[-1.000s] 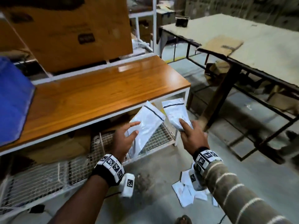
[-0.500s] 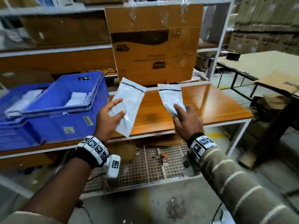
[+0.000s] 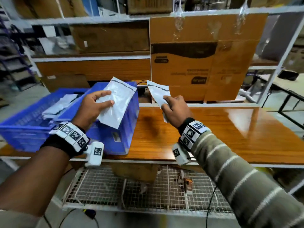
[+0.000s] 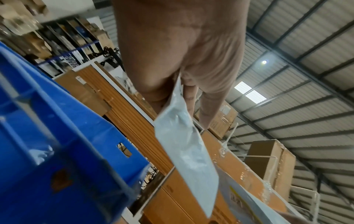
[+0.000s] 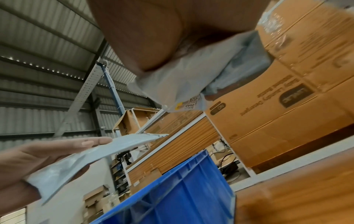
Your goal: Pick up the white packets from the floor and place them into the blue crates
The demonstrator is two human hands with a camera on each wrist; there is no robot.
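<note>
A white metal rack (image 3: 279, 51) fills the view, its shelves stacked with cardboard boxes. The biggest box (image 3: 202, 63) stands on the wooden bench (image 3: 213, 129) and carries upside-down print that is too blurred in the head view; the right wrist view shows a line ending in what looks like "Detergent".

Two blue crates sit at the bench's left end. The near crate (image 3: 128, 129) has a small label on its front wall, unreadable, and its inside is hidden by the hand and packet in front. The far crate (image 3: 19, 122), just to its left, holds a loose heap of white packets (image 3: 60, 104).

Under the bench is a wire mesh shelf (image 3: 148, 191) with a brown box and a small orange item on it; cables trail beneath.

The left hand (image 3: 92, 109) pinches a packet (image 3: 118, 101) between thumb and fingers, above the near crate's right edge. The right hand (image 3: 176, 109) grips a second packet (image 3: 158, 92) by its lower end, over the bench just right of the crate. That packet has a small printed sticker with a code, visible in the right wrist view, too small to read.
</note>
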